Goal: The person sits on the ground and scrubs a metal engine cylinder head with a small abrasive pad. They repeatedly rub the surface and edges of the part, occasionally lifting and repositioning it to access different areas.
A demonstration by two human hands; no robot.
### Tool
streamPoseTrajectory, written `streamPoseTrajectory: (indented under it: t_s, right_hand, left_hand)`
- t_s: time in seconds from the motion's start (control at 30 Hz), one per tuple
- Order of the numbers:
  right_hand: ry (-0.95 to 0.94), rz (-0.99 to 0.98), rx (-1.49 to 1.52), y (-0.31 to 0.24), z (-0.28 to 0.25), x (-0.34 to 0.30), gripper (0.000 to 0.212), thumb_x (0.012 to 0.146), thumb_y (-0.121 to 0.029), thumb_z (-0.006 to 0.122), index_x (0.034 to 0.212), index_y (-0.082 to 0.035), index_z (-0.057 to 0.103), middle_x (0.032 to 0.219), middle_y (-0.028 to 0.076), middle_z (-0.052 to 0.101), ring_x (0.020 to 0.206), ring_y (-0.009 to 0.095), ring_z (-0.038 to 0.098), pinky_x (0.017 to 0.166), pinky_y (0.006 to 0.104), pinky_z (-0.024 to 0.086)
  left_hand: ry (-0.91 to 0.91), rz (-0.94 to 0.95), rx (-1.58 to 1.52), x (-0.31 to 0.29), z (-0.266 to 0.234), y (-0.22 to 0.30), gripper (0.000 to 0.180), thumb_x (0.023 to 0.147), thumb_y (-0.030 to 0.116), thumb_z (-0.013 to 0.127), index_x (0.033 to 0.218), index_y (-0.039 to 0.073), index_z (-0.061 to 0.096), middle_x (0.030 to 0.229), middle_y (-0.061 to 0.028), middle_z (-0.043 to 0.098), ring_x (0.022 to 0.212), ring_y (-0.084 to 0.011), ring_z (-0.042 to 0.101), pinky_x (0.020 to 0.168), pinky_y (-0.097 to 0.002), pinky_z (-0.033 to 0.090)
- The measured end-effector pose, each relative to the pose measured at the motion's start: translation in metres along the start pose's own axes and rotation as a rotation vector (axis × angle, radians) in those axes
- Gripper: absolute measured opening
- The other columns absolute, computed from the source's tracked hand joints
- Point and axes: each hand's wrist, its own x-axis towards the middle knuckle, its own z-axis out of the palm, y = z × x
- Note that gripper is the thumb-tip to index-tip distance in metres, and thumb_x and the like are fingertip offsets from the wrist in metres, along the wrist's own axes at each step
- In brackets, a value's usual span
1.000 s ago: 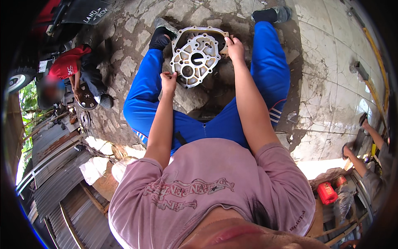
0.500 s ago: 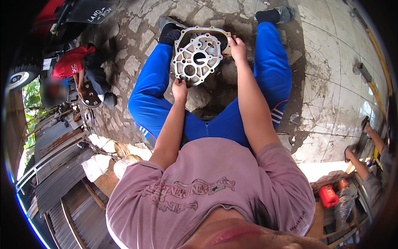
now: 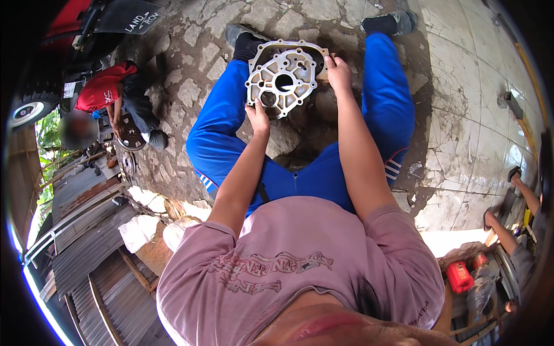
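Observation:
Between my legs I hold a silver cast-metal gearbox housing [image 3: 298, 86]. Its face has ribs, a large round hole in the middle, a smaller one at the lower left, and bolt holes around the rim. A wider flange arches behind the far side of the face; I cannot tell whether it is the same piece. My left hand [image 3: 258, 120] grips the near left edge, thumb on top. On the right, my right hand [image 3: 338, 75] is closed on the flange's corner, thumb on its rim. The fingers under the metal are hidden.
Broken stone paving [image 3: 173, 124] lies around my feet, with pale cracked tiles [image 3: 461, 109] to the right. At the left a person in a red shirt [image 3: 99, 92] bends over a round metal disc [image 3: 130, 132]. A red jerrycan [image 3: 459, 277] stands at the lower right.
The housing has tilted a little in my hands, and its central hole looks rounder. My left thumb now lies further over its near edge. The whole view has shifted slightly.

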Motion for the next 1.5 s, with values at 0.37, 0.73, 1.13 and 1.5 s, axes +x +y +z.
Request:
streamPoseTrajectory:
  t_s: [0.37, 0.73, 1.13, 1.5]
  right_hand:
    - [0.035, 0.052, -0.032, -0.004, 0.000, -0.004, 0.042, 0.103, -0.046, 0.067, 0.108, -0.005, 0.073, 0.100, 0.025, 0.074, 0.098, 0.047, 0.070, 0.084, 0.0524, 0.054]
    - [0.031, 0.031, -0.014, 0.000, -0.003, 0.003, 0.044, 0.104, -0.046, 0.065, 0.102, -0.003, 0.069, 0.095, 0.026, 0.071, 0.092, 0.049, 0.067, 0.079, 0.0528, 0.052]
    - [0.056, 0.079, 0.168, 0.010, 0.013, -0.007, 0.035, 0.105, -0.037, 0.068, 0.108, -0.001, 0.069, 0.094, 0.019, 0.072, 0.085, 0.036, 0.067, 0.081, 0.0438, 0.052]
    - [-0.066, 0.224, 0.352, 0.008, -0.004, -0.007, 0.035, 0.099, -0.033, 0.080, 0.100, 0.003, 0.077, 0.080, 0.006, 0.072, 0.074, 0.012, 0.057, 0.075, 0.0343, 0.049]
  left_hand:
    - [0.011, 0.079, 0.094, 0.015, 0.007, 0.033, 0.065, 0.113, 0.032, 0.052, 0.158, -0.011, 0.034, 0.160, -0.0304, 0.045, 0.151, -0.0382, 0.043, 0.125, -0.0424, 0.031]
    - [-0.112, 0.107, -0.132, 0.050, 0.014, 0.058, 0.062, 0.113, 0.021, 0.045, 0.166, -0.003, 0.025, 0.171, -0.0271, 0.031, 0.159, -0.0386, 0.032, 0.130, -0.0428, 0.025]
    - [-0.327, 0.298, 0.111, 0.123, 0.013, 0.070, 0.072, 0.111, 0.026, 0.050, 0.168, -0.003, 0.019, 0.167, -0.0302, 0.039, 0.155, -0.0378, 0.040, 0.127, -0.0420, 0.031]
    - [-0.491, 0.187, 0.408, 0.141, -0.008, 0.067, 0.103, 0.105, 0.059, 0.057, 0.170, -0.003, 0.005, 0.176, -0.0304, 0.010, 0.166, -0.0386, 0.009, 0.133, -0.0423, 0.016]
